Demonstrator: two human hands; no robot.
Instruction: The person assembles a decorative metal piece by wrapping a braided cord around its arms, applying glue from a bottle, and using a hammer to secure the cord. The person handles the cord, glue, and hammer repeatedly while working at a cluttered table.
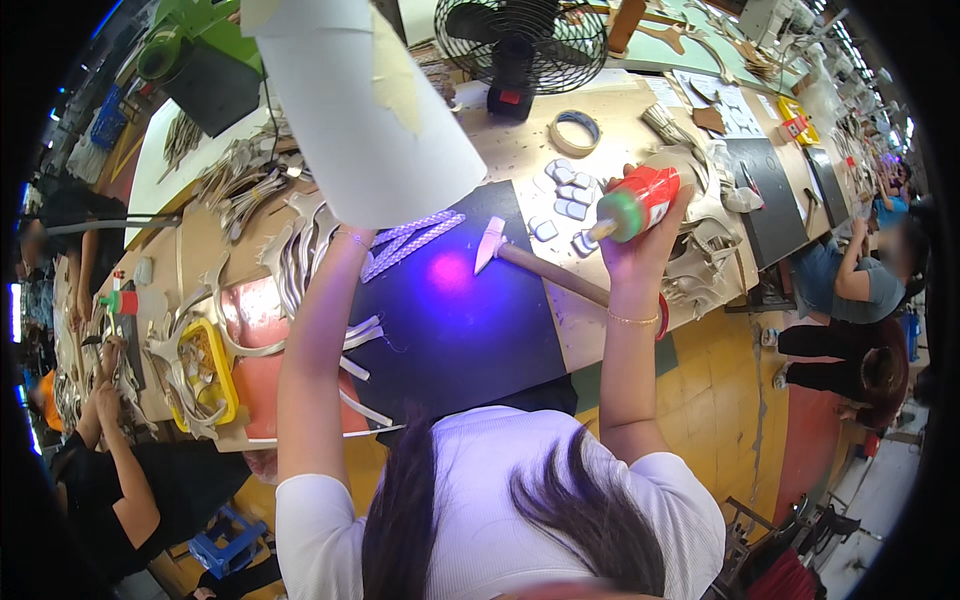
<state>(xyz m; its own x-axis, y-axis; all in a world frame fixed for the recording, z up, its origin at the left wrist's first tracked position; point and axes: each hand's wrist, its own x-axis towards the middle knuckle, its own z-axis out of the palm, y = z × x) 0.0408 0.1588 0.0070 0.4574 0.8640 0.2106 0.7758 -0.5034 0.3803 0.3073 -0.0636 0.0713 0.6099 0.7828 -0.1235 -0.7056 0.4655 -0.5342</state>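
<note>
Right hand (640, 235) closed around a red glue bottle (640, 203), nozzle aimed left and down, raised over the worktop (520, 150). Left hand hidden behind a big white sheet (360, 120) held up near the camera; grip impossible to tell. Probably between glue applications. Next move likely calls for lowering the nozzle onto the small white pieces (565, 195) just beside it. Hammer (540, 262) lying across the dark mat (450, 320); tape roll (575, 130) and fan (520, 45) beyond.

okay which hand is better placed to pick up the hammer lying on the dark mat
Probably the left. The right hand grips a red glue bottle, though it is nearer the hammer. The left hand is hidden behind the white lampshade.
</note>
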